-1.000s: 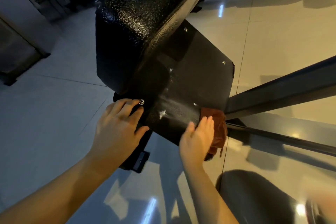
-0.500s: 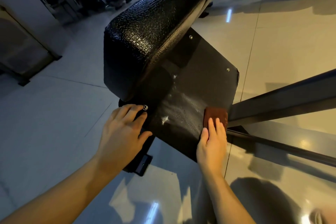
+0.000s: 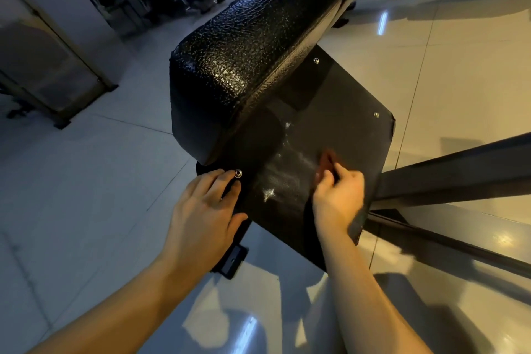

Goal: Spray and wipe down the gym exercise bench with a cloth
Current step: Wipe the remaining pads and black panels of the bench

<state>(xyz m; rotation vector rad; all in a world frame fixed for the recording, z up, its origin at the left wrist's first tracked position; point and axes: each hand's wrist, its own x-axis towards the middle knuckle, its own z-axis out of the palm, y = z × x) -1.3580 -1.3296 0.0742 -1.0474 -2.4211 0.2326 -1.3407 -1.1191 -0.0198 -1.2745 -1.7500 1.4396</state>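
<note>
**Cloth on the Panel, White Streaks Beside It**

Nearest the camera, the left hand (image 3: 207,210) lay flat, fingers straight, on the near corner of the bench's black flat panel (image 3: 344,123). Its fingertips were touching a metal stud (image 3: 238,173), and it held nothing. The right hand (image 3: 339,198) was on the panel's lower middle, fingers bent over a reddish-brown cloth (image 3: 326,159). It appeared to pinch the cloth against the surface, though blur hid the exact hold. Only a small bunch of cloth showed beyond the fingertips.

Between the hands, white streaks (image 3: 268,194) marked the panel, likely spray not yet wiped. Above the panel rose the bench pad (image 3: 244,66), grained and glossy, its lower end just above the left hand. Two dark frame bars (image 3: 459,172) ran off to the right, above a shiny tiled floor (image 3: 71,181). No spray bottle was in view.

Several things could have gone wrong from there. A cloth bunched that small would cover a narrow strip, so patches might be missed and the streaks could dry as marks. Dragged toward the studs or the panel's rough right edge, the cloth might catch. If the bracing hand lifted, the panel could flex under pressure. The pad looked unwiped, so much of the work probably remained.
</note>
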